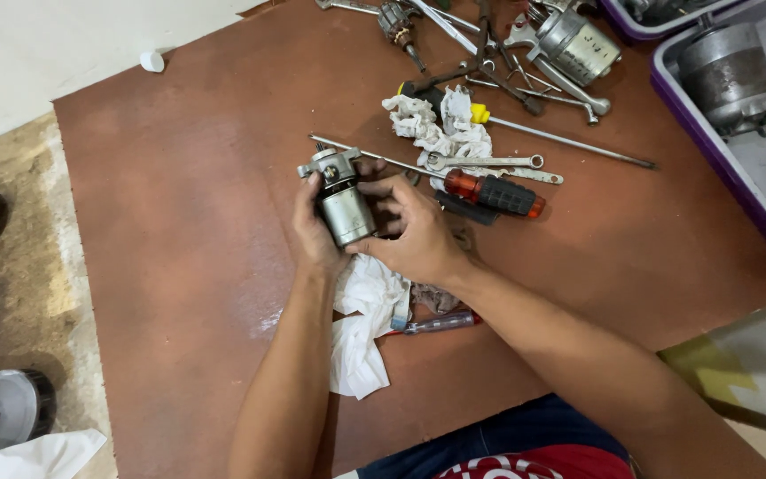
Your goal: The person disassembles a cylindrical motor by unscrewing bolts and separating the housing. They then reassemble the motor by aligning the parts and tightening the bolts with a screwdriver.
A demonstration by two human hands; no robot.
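Both hands, left hand (315, 232) and right hand (416, 232), clasp small metal motor (344, 206) above white rag (363, 321); likely heavy, rigid, slick—grip its cylindrical body.

hands 2 (316, 232) | screwdrivers 3 (494, 192) | rags 2 (441, 129) (white) | spanners perhaps 4 (485, 162)

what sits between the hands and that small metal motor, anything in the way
Nothing visible does. The left hand and the right hand both grip the small metal motor directly, bare fingers on its casing. The white rag lies on the board below, apart from it.
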